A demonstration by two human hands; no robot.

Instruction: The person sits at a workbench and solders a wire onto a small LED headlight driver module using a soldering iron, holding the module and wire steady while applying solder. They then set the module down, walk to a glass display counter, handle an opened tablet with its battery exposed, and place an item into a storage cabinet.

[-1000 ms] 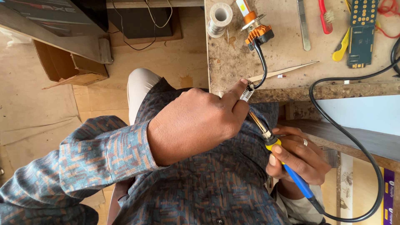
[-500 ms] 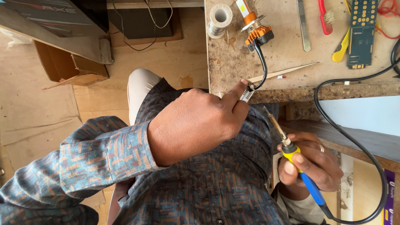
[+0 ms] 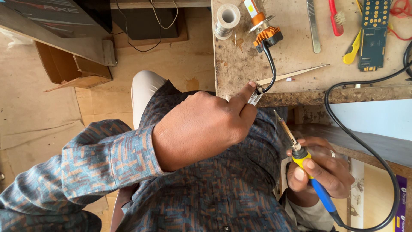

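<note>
Soldering iron [image 3: 305, 172] clenched in right hand [image 3: 319, 169], tip up, just below tabletop [image 3: 300, 51] edge. Left hand [image 3: 201, 129] fingers pinch small connector [image 3: 255, 97] on black wire from LED bulb [image 3: 262, 26]. Risk: hot tip near shirt, fingers — slip burns.

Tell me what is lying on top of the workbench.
On the workbench: a solder spool, an orange-collared LED bulb with a black lead, tweezers, a red brush, a circuit board. The left hand covers the lead's end.
</note>
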